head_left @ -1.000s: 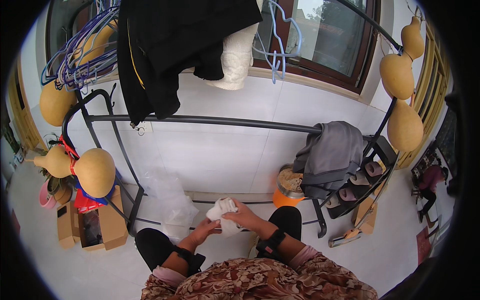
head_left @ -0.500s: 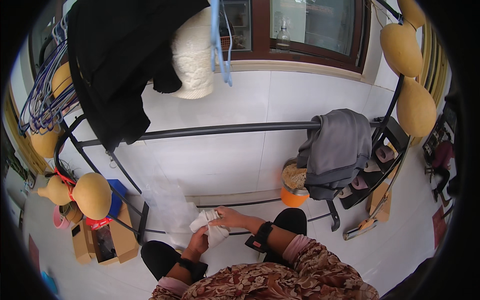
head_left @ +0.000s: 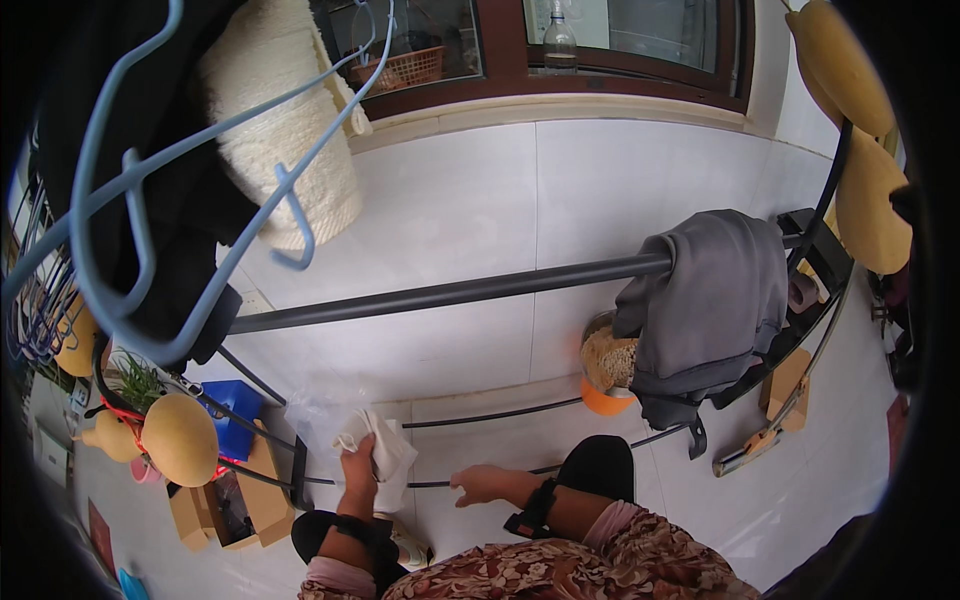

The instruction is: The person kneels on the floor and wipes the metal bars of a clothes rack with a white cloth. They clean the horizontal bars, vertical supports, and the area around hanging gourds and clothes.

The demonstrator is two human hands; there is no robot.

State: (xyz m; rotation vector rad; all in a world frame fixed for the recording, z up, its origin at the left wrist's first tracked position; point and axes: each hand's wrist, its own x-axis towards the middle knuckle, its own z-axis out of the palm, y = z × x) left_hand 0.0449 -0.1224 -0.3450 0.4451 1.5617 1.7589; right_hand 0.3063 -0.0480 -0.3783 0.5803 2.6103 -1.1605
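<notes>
A crumpled white cloth (head_left: 392,458) hangs from my left hand (head_left: 358,466), whose fingers are closed round it. Clear plastic sheeting (head_left: 318,425) lies behind it against the wall, partly hidden. To the right, apart from the cloth, my right hand (head_left: 480,484) reaches inward with nothing seen in it; its fingers look loosely bent and apart. Both hands are low, between my knees and the bottom bars of a black clothes rack.
The rack's bar (head_left: 450,292) crosses in front, with a grey garment (head_left: 712,310) over it. A blue hanger (head_left: 130,182) and a cream knit (head_left: 285,130) hang close at upper left. Gourds (head_left: 180,438), a cardboard box (head_left: 265,490) and an orange bucket (head_left: 604,398) stand around.
My right hand has let go of the white cloth and drawn away to the right. My left hand keeps it, shifted left. The view has moved, bringing the blue hanger closer.
</notes>
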